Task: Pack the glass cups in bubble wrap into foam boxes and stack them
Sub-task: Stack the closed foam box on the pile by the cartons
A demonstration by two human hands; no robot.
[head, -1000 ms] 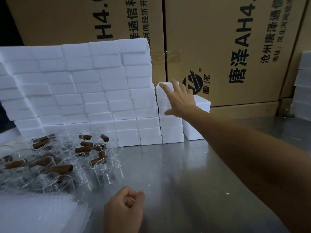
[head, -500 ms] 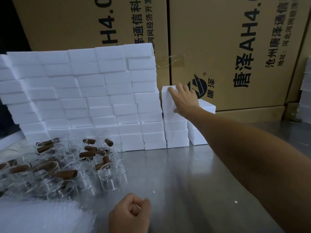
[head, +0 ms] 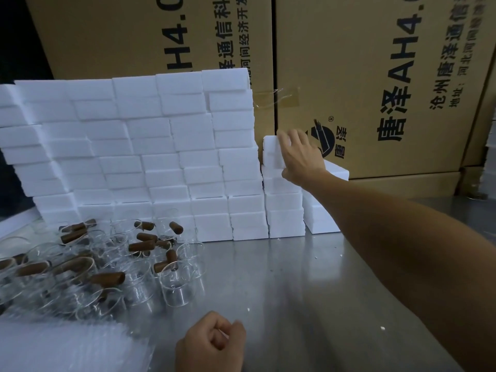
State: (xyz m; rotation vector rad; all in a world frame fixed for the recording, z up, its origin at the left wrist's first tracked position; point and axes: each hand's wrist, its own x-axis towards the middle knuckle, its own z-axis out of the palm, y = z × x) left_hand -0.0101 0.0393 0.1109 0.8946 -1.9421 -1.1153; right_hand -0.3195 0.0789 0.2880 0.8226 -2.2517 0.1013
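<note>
My right hand has moved from hovering to resting flat, fingers straight, on the top foam box of the short stack beside the wall of boxes — placement looks finished — while my left hand stays fisted, empty, near the unpacked glass cups.

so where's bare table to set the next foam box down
Bare steel table runs from the glass cups rightward to the right forearm, and from the foam box wall forward to the left hand. Crowded: the left side, with cups and bubble wrap. The right hand rests on the short foam stack.
</note>
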